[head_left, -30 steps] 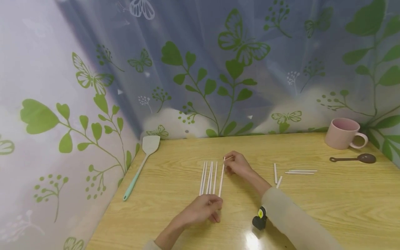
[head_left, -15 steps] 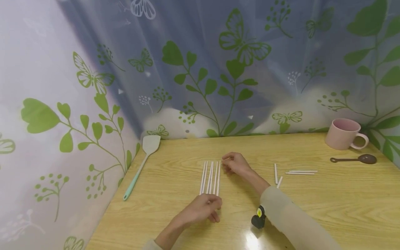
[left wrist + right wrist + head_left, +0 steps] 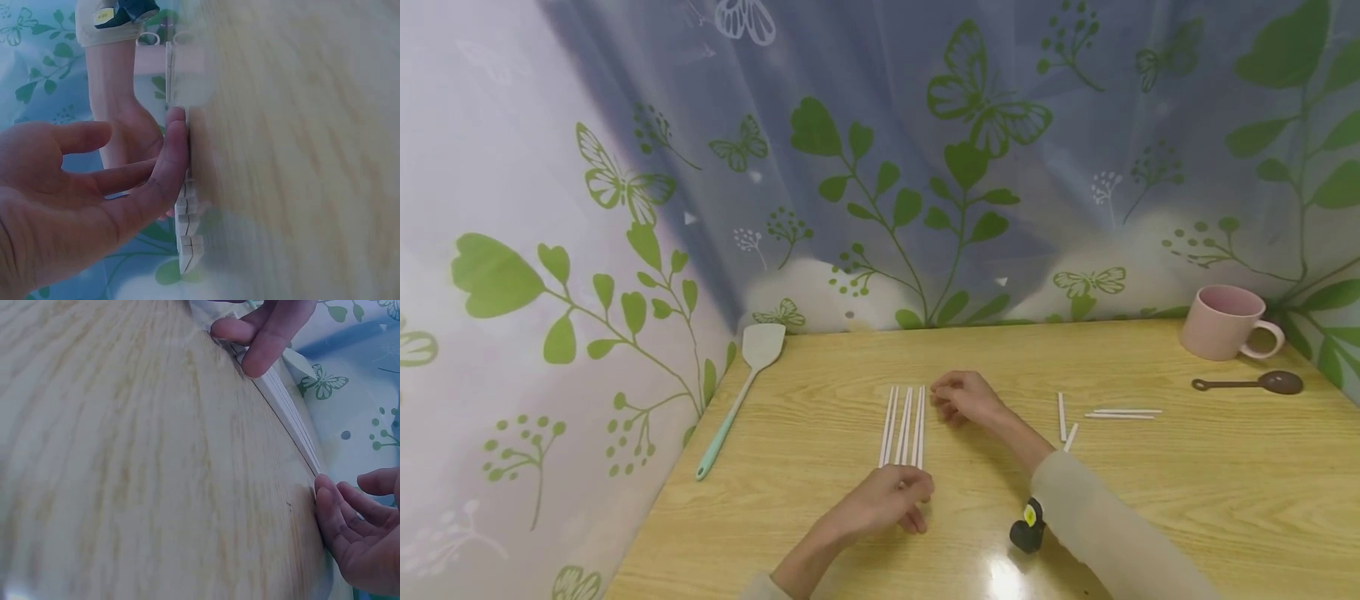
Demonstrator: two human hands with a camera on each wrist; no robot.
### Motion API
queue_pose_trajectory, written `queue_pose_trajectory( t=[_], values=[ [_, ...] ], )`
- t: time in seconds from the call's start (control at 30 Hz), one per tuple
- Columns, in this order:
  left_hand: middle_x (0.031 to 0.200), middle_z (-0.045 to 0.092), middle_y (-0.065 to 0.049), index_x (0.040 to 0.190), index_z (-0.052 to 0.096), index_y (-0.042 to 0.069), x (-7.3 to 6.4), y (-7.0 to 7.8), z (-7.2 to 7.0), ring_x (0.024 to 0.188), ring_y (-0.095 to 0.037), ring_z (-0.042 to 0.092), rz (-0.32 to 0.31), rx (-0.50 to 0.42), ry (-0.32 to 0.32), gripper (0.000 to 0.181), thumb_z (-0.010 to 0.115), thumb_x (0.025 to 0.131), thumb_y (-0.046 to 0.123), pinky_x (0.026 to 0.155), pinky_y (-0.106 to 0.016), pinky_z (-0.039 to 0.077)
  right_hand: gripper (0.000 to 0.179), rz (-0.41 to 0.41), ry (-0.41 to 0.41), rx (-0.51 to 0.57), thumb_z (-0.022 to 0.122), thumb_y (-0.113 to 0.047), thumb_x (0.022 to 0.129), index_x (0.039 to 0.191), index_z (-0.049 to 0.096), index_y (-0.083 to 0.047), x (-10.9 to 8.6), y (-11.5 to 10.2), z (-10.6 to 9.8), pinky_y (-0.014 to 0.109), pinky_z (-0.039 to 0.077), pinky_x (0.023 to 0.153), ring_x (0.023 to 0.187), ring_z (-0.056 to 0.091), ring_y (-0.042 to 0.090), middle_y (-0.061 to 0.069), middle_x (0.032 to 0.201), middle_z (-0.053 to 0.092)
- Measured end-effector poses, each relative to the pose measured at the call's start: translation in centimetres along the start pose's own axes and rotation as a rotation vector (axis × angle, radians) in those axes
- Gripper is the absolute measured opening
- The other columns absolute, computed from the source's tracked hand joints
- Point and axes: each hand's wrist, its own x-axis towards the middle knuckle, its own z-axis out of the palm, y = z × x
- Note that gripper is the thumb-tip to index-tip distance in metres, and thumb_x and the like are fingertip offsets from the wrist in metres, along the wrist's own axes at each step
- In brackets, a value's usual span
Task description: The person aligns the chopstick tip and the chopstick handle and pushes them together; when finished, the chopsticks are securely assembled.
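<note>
Several white chopsticks (image 3: 903,427) lie side by side on the table in pairs, pointing away from me. My left hand (image 3: 880,502) is at their near ends, covering them in the head view. In the left wrist view that left hand (image 3: 81,194) has extended fingers, the thumb held apart, and fingertips right at the row of squared chopstick ends (image 3: 187,225). My right hand (image 3: 966,398) is beside the far ends, just right of the last pair. The right wrist view shows the right hand (image 3: 359,531) with loosely bent fingers touching the row's tip end, thumb away from them.
More white sticks (image 3: 1123,412) lie to the right, beyond my right forearm. A brown spoon (image 3: 1247,382) and a pink mug (image 3: 1220,323) stand far right. A spatula (image 3: 733,410) with a green handle lies left. Patterned curtain (image 3: 880,167) borders the table's back.
The rightmost chopstick, earlier pinched at its far end by my right hand, has moved left against its neighbour. The right hand has let it go; the left hand has barely moved.
</note>
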Motion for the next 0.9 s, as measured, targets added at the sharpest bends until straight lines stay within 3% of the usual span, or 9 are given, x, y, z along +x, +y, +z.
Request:
queue_pose_trajectory(
  t=[0.27,0.4,0.57,0.67,0.9],
  values=[
    [0.114,0.073,-0.013,0.138,0.061,-0.002,1.1,1.6,0.0,0.081,-0.025,0.074,0.056,0.081,-0.040,0.044,0.055,0.109,0.030,0.081,-0.036,0.062,0.035,-0.057,-0.049,-0.020,0.054,-0.012,0.108,0.133,0.058,0.012,-1.6,0.6,-2.8,0.034,0.062,0.077,0.090,0.075,0.028,0.028,0.121,0.069],
    [0.116,0.073,-0.012,0.139,0.062,0.000,2.2,2.7,0.2,0.084,-0.026,0.074,0.081,0.085,-0.058,0.045,0.056,0.108,0.032,0.080,-0.038,0.062,0.039,-0.083,-0.051,0.004,0.056,-0.014,0.108,0.137,0.055,0.012,-3.3,0.8,-5.1,0.039,0.062,0.085,0.102,0.072,0.035,0.029,0.125,0.067],
    [0.119,0.072,-0.013,0.140,0.062,0.002,4.4,3.5,0.3,0.087,-0.031,0.074,0.102,0.089,-0.075,0.044,0.053,0.110,0.032,0.081,-0.041,0.061,0.042,-0.127,-0.028,-0.042,0.058,-0.017,0.108,0.140,0.053,0.010,-6.0,1.2,-8.7,0.043,0.060,0.092,0.114,0.067,0.039,0.030,0.131,0.063],
    [0.119,0.071,-0.014,0.138,0.063,0.002,6.1,3.6,0.3,0.090,-0.031,0.074,0.105,0.082,-0.067,0.042,0.053,0.110,0.031,0.080,-0.042,0.062,0.044,-0.149,0.005,-0.088,0.059,-0.018,0.108,0.141,0.052,0.009,-7.4,1.5,-11.0,0.043,0.060,0.091,0.113,0.068,0.035,0.030,0.133,0.063],
    [0.117,0.069,-0.015,0.139,0.060,-0.002,10.0,4.8,1.2,0.095,-0.029,0.074,0.143,0.114,-0.060,0.041,0.052,0.111,0.027,0.079,-0.038,0.062,0.044,-0.155,0.147,-0.242,0.061,-0.020,0.107,0.140,0.055,0.008,-9.9,2.7,-15.9,0.030,0.059,0.087,0.105,0.068,0.010,0.028,0.133,0.064]
  ],
)
